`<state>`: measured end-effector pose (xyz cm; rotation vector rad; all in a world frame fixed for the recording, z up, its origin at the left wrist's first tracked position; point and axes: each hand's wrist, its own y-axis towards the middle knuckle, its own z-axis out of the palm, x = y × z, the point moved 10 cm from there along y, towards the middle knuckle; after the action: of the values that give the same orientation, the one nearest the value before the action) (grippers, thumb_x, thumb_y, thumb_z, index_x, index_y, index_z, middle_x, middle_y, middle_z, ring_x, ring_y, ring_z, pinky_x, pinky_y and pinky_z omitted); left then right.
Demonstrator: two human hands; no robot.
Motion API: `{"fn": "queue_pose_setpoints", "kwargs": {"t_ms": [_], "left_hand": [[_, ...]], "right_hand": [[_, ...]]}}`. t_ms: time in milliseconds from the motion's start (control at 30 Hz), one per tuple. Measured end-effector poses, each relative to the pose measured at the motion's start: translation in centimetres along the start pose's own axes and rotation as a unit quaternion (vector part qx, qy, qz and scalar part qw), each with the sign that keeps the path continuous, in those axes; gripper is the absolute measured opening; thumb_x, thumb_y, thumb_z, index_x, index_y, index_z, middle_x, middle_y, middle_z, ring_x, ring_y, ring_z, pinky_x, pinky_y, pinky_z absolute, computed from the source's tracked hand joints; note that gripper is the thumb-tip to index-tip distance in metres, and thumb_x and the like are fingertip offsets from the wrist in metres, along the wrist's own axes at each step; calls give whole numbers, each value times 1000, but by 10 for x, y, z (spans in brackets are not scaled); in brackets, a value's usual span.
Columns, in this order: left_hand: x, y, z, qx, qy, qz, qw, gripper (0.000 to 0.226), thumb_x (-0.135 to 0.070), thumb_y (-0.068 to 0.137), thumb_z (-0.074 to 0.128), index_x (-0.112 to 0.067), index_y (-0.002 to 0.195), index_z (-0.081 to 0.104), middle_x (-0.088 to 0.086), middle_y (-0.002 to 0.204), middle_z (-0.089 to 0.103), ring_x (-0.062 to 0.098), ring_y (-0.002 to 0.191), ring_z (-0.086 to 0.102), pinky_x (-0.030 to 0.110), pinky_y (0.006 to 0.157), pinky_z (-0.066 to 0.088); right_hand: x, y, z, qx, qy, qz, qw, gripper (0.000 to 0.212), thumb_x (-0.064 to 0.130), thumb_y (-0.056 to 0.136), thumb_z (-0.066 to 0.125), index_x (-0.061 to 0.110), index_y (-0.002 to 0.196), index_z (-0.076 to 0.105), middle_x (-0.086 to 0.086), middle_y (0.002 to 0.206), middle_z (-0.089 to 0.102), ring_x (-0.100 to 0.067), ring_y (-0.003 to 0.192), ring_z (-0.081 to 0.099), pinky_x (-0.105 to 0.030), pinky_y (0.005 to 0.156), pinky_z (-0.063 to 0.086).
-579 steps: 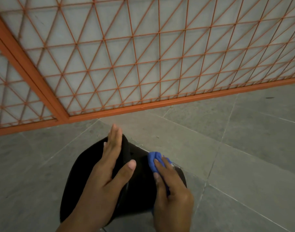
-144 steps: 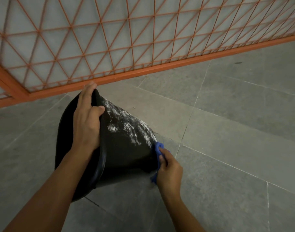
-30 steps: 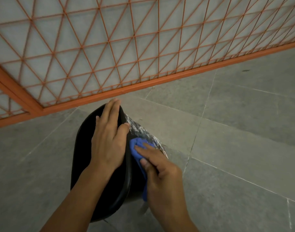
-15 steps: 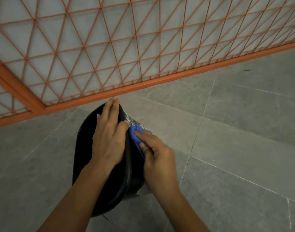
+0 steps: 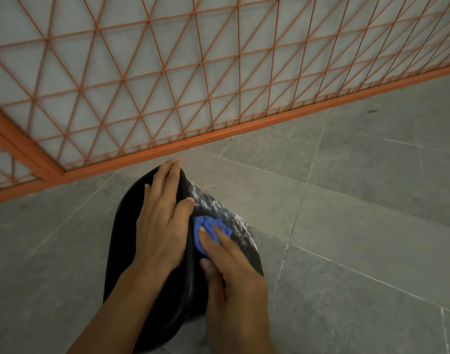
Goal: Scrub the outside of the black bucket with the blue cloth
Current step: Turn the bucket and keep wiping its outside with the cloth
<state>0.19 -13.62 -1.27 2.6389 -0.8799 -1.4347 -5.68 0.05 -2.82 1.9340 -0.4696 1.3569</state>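
Observation:
The black bucket (image 5: pixel 131 226) lies on its side on the grey floor, its mouth turned toward the left. White foam streaks its outer wall (image 5: pixel 218 210). My left hand (image 5: pixel 165 221) grips the bucket's upper rim, fingers inside and thumb on the outside. My right hand (image 5: pixel 229 264) presses the bunched blue cloth (image 5: pixel 208 231) against the outer wall just right of the rim, fingers over the cloth. Most of the cloth is hidden under that hand.
An orange metal lattice fence (image 5: pixel 167 80) with a thick bottom rail (image 5: pixel 244 129) runs across the back, close behind the bucket. Grey stone floor tiles (image 5: pixel 359 213) stretch to the right and front.
Over the last second my right hand slid the cloth up the outer wall toward the rim, then back down a little. My left hand kept its grip on the rim.

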Motion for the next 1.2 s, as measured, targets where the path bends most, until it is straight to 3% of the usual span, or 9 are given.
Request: {"fn": "queue_pose_setpoints", "kwargs": {"t_ms": [167,300,467,667,733,800,967,1067,1200], "left_hand": [[6,-2,-3,1,-22,2,1000,65,-21,80,36,-24,144,31,-17,151,23,3,143,21,42,119,17],[10,1,-4,-3,-19,-7,1000,66,-22,79,36,-26,144,31,-10,155,25,-3,139,22,12,109,18],[12,0,-3,5,-30,9,999,63,-20,79,37,-33,140,31,-10,154,26,-7,138,23,5,107,18],[13,4,-2,2,-31,13,999,60,-19,78,36,-37,135,31,-17,150,26,-26,126,20,-2,102,17],[13,3,-1,3,-24,16,1000,61,-18,78,36,-37,136,31,-17,149,26,-26,127,19,-2,103,16],[15,2,-5,-6,-21,20,1000,61,-17,78,36,-33,137,32,-16,148,26,-28,125,19,-3,101,16],[18,3,-10,-20,-40,11,999,61,-16,76,37,-37,133,34,-25,143,28,-31,121,22,-6,96,18],[18,2,-11,-25,-52,14,998,62,-13,74,38,-39,130,36,-39,133,27,-34,118,22,-8,92,19],[19,1,-12,-17,-59,19,998,63,-12,74,39,-37,132,36,-31,137,30,-29,122,24,-6,95,20]], "right_hand": [[7,-3,8,-20,-89,-39,995,41,4,79,58,13,119,60,-3,128,55,-19,121,51,-27,100,39],[-9,19,21,62,-92,22,994,44,5,91,46,23,131,48,12,138,43,-3,132,35,-10,109,19],[-4,4,10,-5,-23,26,999,40,5,77,58,19,115,63,4,125,58,-9,120,51,-21,102,37],[-14,17,28,92,-90,39,991,46,15,93,41,30,136,37,14,147,28,-9,139,20,-27,114,23],[-8,15,27,74,-187,21,979,45,20,85,43,26,129,51,7,136,50,-24,117,54,-29,94,48],[-6,18,24,63,-203,39,976,42,27,82,37,27,115,63,7,115,65,-16,85,61,-19,74,52],[-4,13,36,87,-176,-16,980,47,27,89,31,32,134,39,16,146,23,-13,141,4,-38,115,16],[3,10,26,46,-157,-36,986,48,12,77,56,18,124,55,0,134,52,-24,127,42,-44,92,47],[-10,16,25,73,-94,-11,993,48,4,84,52,19,129,50,5,138,44,-15,133,35,-35,106,37]]}}
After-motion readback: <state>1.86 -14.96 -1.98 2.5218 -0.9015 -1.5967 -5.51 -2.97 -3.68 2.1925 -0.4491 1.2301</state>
